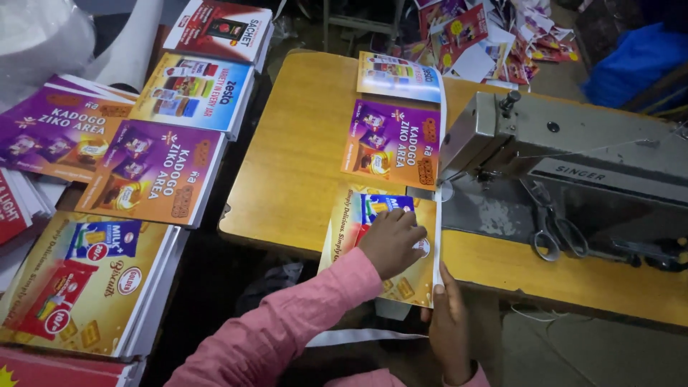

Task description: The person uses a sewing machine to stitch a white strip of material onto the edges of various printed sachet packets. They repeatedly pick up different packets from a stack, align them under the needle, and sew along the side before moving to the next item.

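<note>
Pink sleeves (287,330) lead up from the bottom edge to two bare hands working a printed card at the near edge of a yellow wooden sewing table (294,158). Resting flat on the card, the left hand (392,242) has its fingers loosely curled and pressed down on the print, which looks meant to keep the sheet from sliding. Lower down, the right hand (448,324) pinches the card's near right corner, thumb up along the edge, apparently steering that edge in line with the machine. That golden biscuit advertisement card (358,215) is glossy, showing a blue packet, a red patch and small biscuit squares, and it overhangs the table edge toward the person. A white tape border (439,215) runs along its right side and carries on up past a purple advertisement card (393,143) and a blue-and-yellow card (398,75), so the three lie in a chain feeding under the head of the grey sewing machine (566,154). A pair of scissors (555,229) lies on the machine bed, within reach of the right hand. Off to the left, separate stacks of matching printed cards (107,215) sit sorted by design, and loose printed offcuts (494,43) lie heaped beyond the table.
</note>
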